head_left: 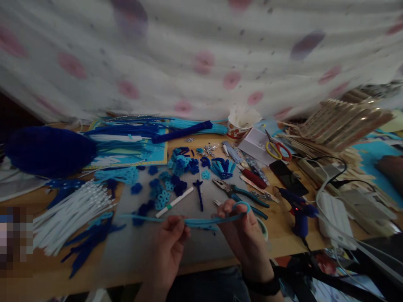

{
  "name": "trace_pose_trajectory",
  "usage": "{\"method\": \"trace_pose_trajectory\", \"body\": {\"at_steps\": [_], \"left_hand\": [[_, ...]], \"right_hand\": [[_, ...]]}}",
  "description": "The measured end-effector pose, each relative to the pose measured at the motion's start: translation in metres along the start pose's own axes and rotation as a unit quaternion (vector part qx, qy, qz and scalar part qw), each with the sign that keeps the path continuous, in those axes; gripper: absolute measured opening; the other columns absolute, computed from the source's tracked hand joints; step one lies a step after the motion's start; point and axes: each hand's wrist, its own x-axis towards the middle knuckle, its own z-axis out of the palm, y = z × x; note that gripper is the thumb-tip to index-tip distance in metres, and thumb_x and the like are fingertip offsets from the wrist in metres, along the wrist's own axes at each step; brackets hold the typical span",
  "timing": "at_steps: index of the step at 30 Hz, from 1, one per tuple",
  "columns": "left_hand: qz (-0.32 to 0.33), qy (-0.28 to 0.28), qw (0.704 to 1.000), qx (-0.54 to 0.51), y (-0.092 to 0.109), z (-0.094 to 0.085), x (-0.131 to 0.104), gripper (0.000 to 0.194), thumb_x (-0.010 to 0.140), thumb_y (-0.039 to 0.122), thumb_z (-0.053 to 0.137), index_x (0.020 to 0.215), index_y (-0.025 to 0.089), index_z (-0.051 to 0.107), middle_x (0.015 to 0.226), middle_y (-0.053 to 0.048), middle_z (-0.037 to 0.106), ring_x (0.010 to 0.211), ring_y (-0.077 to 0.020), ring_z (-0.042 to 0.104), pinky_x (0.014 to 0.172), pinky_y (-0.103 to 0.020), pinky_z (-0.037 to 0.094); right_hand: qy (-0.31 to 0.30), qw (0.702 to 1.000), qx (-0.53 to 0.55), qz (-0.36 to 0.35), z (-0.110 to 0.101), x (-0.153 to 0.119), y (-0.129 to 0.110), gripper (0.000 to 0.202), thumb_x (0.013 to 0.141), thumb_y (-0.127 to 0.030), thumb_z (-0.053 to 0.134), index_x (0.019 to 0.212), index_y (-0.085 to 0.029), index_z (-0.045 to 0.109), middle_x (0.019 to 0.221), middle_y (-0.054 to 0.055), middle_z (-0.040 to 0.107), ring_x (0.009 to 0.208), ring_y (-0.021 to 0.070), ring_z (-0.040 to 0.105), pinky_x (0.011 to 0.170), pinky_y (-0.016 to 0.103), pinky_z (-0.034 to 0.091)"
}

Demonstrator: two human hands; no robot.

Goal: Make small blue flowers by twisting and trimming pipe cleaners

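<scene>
Light blue pipe cleaners [201,221] stretch between my two hands above a grey mat [126,247]. My left hand [172,237] pinches them near the middle, and one thin end sticks out to the left. At their right end, my right hand [241,226] is closed on them, where a strand curls into a loop by the fingertips. Just behind the hands lie a white stick with a green band [174,202], a dark blue twisted piece [199,195], blue flower shapes [163,199] and pliers [241,193].
White stems [74,214] and dark blue pieces [91,239] lie at left. To the right are scissors [277,150], a phone [289,178], a glue gun [297,212] with a red light, and a power strip [336,216] with cables. Another person's hand [392,170] shows at the far right.
</scene>
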Motion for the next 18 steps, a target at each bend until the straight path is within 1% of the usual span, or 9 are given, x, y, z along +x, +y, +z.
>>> {"method": "trace_pose_trajectory", "body": {"at_steps": [2, 4, 6, 9, 11, 13, 16, 18], "left_hand": [[0.034, 0.016, 0.999, -0.001, 0.0, -0.003, 0.005, 0.036, 0.04, 0.018, 0.101, 0.064, 0.018, 0.075, 0.068, 0.003, 0.077, 0.052, -0.0065, 0.067, 0.053, -0.012, 0.056], [0.08, 0.012, 0.997, 0.01, -0.003, -0.008, 0.011, 0.031, 0.048, 0.022, 0.099, 0.069, 0.019, 0.077, 0.071, 0.003, 0.078, 0.056, -0.0073, 0.069, 0.056, -0.012, 0.057], [0.134, 0.013, 0.991, 0.027, -0.006, -0.014, 0.017, 0.028, 0.053, 0.029, 0.098, 0.073, 0.021, 0.079, 0.071, 0.002, 0.078, 0.059, -0.0087, 0.071, 0.058, -0.014, 0.058], [0.187, 0.027, 0.98, 0.058, -0.01, -0.019, 0.024, 0.029, 0.055, 0.034, 0.097, 0.074, 0.02, 0.08, 0.066, 0.001, 0.076, 0.056, -0.0098, 0.069, 0.056, -0.016, 0.057], [0.194, 0.027, 0.977, 0.082, -0.009, -0.021, 0.026, 0.03, 0.055, 0.034, 0.096, 0.077, 0.02, 0.08, 0.068, 0.0, 0.076, 0.056, -0.0107, 0.069, 0.057, -0.018, 0.057], [0.195, 0.015, 0.974, 0.116, -0.007, -0.021, 0.028, 0.028, 0.057, 0.033, 0.095, 0.078, 0.02, 0.081, 0.07, -0.001, 0.077, 0.058, -0.0118, 0.069, 0.059, -0.02, 0.058], [0.188, -0.024, 0.962, 0.196, -0.002, -0.021, 0.029, 0.022, 0.063, 0.034, 0.09, 0.073, 0.018, 0.078, 0.064, -0.001, 0.075, 0.057, -0.014, 0.069, 0.059, -0.022, 0.057], [0.179, -0.043, 0.951, 0.247, 0.0, -0.021, 0.028, 0.021, 0.067, 0.035, 0.087, 0.07, 0.018, 0.075, 0.061, -0.002, 0.073, 0.059, -0.0167, 0.07, 0.06, -0.025, 0.058]], "right_hand": [[0.001, 1.0, -0.004, 0.014, -0.002, -0.002, 0.006, 0.011, 0.088, -0.039, 0.078, 0.094, -0.03, 0.08, 0.092, 0.002, 0.072, 0.083, 0.0152, 0.069, 0.077, 0.03, 0.058], [0.012, 1.0, -0.019, 0.019, -0.005, -0.006, 0.013, 0.013, 0.087, -0.04, 0.078, 0.095, -0.03, 0.08, 0.092, 0.003, 0.072, 0.083, 0.0164, 0.068, 0.074, 0.03, 0.058], [0.041, 0.998, -0.041, 0.023, -0.009, -0.009, 0.02, 0.015, 0.087, -0.041, 0.079, 0.095, -0.028, 0.08, 0.091, 0.004, 0.072, 0.082, 0.0173, 0.067, 0.07, 0.029, 0.058], [0.081, 0.995, -0.057, 0.024, -0.011, -0.011, 0.023, 0.016, 0.083, -0.042, 0.082, 0.092, -0.029, 0.079, 0.09, 0.003, 0.072, 0.081, 0.0178, 0.067, 0.067, 0.028, 0.056], [0.09, 0.994, -0.054, 0.019, -0.01, -0.007, 0.021, 0.017, 0.081, -0.043, 0.084, 0.092, -0.031, 0.079, 0.09, 0.002, 0.072, 0.081, 0.0178, 0.068, 0.068, 0.029, 0.057], [0.094, 0.994, -0.053, 0.012, -0.007, -0.002, 0.016, 0.017, 0.079, -0.043, 0.085, 0.093, -0.034, 0.079, 0.09, 0.001, 0.073, 0.082, 0.0176, 0.069, 0.071, 0.031, 0.058], [0.104, 0.993, -0.052, -0.013, -0.005, 0.007, 0.01, 0.016, 0.078, -0.041, 0.087, 0.091, -0.034, 0.08, 0.09, -0.001, 0.075, 0.083, 0.016, 0.071, 0.078, 0.031, 0.058], [0.099, 0.993, -0.05, -0.028, -0.006, 0.011, 0.006, 0.014, 0.078, -0.04, 0.087, 0.088, -0.033, 0.08, 0.09, -0.003, 0.076, 0.084, 0.0151, 0.072, 0.081, 0.031, 0.058]]}}
